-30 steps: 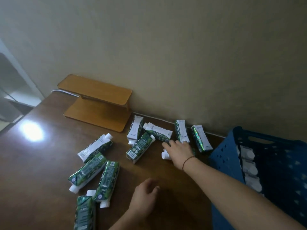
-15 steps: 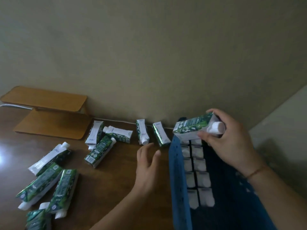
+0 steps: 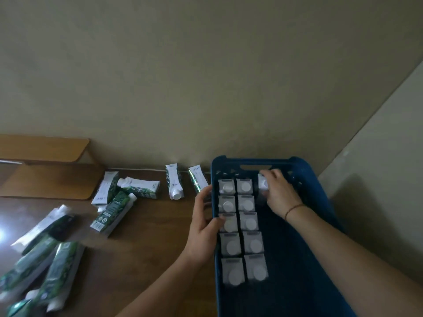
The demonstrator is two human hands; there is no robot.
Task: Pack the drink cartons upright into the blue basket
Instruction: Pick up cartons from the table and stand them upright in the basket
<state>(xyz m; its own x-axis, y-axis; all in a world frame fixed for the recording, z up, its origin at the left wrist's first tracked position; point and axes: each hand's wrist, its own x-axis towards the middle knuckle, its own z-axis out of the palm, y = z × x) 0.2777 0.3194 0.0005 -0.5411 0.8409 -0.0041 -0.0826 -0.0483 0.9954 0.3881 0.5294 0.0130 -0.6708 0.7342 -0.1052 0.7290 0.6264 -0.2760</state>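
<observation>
Beside basket (image 3: 320, 179) rim, open floor (image 3: 377, 213).

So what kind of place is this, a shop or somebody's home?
Probably a plain room in a home or office, not a shop: a brown wooden table against a bare wall, with a small wooden shelf on it.

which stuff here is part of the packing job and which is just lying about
Job:
- blue basket
- upright cartons in it
- carton held by right hand
- left hand on basket wall
- loose cartons on table

Lying about:
- wooden shelf stand
</observation>
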